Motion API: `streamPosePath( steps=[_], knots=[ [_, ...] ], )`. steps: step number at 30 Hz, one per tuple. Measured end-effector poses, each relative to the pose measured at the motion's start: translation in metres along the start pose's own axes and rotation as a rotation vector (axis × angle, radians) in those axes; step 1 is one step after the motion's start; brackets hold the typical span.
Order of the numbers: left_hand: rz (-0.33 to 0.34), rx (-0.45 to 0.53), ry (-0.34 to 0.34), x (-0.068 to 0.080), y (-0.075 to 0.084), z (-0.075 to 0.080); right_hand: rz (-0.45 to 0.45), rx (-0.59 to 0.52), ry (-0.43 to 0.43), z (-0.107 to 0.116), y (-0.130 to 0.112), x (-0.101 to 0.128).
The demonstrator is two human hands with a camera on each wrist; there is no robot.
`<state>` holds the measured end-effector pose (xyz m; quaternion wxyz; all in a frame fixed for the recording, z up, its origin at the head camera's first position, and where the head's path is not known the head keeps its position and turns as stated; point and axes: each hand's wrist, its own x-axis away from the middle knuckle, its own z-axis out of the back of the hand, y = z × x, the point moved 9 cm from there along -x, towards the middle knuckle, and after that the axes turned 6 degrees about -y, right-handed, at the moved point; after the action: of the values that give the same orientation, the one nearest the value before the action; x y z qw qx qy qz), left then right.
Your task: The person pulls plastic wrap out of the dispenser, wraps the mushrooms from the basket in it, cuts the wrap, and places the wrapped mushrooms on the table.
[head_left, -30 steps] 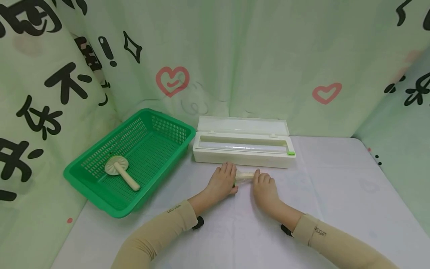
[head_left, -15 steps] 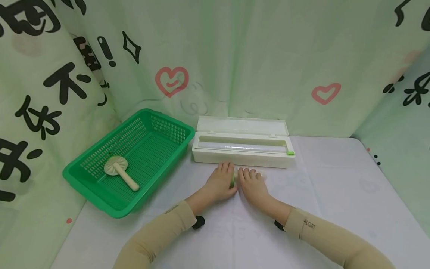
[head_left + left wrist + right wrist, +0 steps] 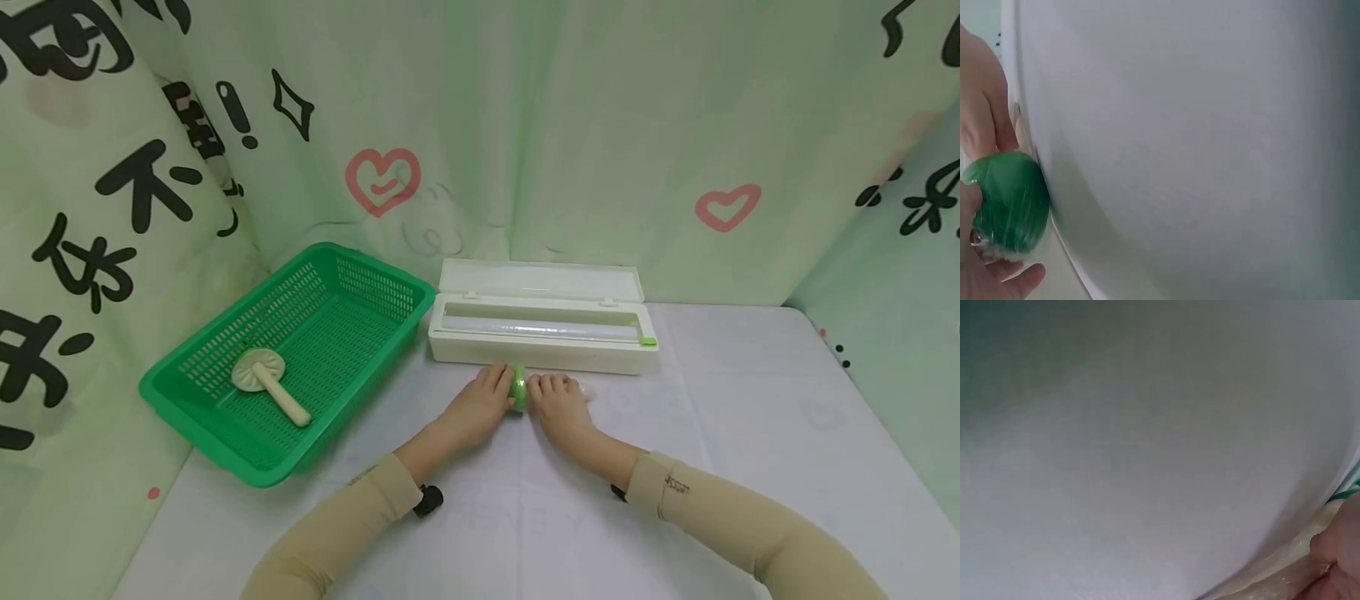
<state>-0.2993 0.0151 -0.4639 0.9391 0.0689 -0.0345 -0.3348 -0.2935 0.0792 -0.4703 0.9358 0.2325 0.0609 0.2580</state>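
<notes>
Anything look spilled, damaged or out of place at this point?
Nothing looks spilled or damaged. The green basket sits at a slant to the white box, whose lid is open, but that hardly seems troublesome. Slightly untidy: clear film bunches along the edge of the green cap at the left hand.

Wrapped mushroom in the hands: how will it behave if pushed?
The wrapped mushroom may slip, since its film looks glossy. It could roll on the table, given the rounded cap. Crinkled film might shift under pressure.
</notes>
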Motion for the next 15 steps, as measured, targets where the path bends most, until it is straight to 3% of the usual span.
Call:
streamPosePath(
  steps=[3, 7, 15],
  knots=[
    [-0.009, -0.071, 0.015, -0.002, 0.007, 0.002, -0.007, 0.014, -0.031, -0.003, 0.000, -0.003],
    [0.013, -0.067, 0.001, -0.003, 0.009, 0.002, -0.014, 0.008, -0.057, -0.005, 0.000, -0.006],
    [0.106, 0.206, -0.025, -0.003, -0.012, -0.001, 0.020, -0.065, -0.076, -0.004, 0.003, -0.004]
  ],
)
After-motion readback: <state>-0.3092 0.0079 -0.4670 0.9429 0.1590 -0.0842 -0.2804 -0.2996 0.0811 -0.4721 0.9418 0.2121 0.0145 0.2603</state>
